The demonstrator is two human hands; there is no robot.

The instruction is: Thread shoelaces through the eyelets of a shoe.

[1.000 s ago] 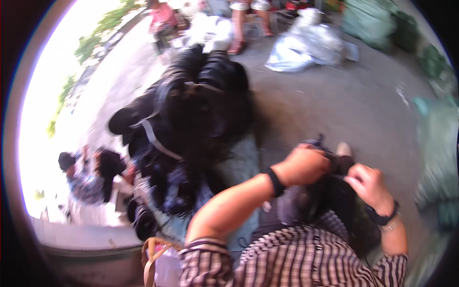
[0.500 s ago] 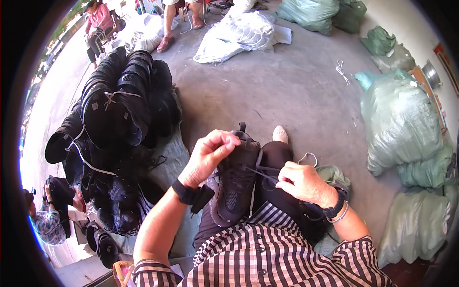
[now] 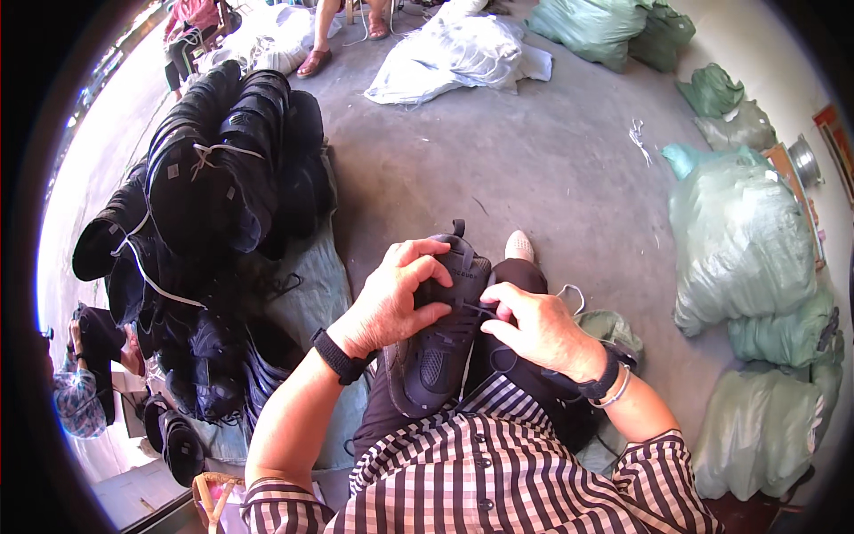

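Note:
A black sneaker (image 3: 431,360) rests on my lap, its toe toward me and its heel loop pointing away. My left hand (image 3: 391,298) grips the shoe's far left side, fingers bent over the collar beside the tongue (image 3: 464,267) and thumb near the lacing. On the other side, my right hand (image 3: 543,334) pinches a dark shoelace (image 3: 476,310) close to the eyelets. Part of that lace hangs in a loop below the right hand. The exact grip of the left fingertips is partly hidden by the hand.
Bundled black shoe uppers (image 3: 200,187), tied with white cord, are piled at left on a pale sheet (image 3: 311,258). Green sacks (image 3: 743,236) line the right wall. A white sack (image 3: 454,58) lies ahead. Other people sit at far left and ahead.
My right hand has moved left, right up to the shoe, and the stretch of lace between them is shorter. My left hand has come down from the tongue's top onto the shoe's side.

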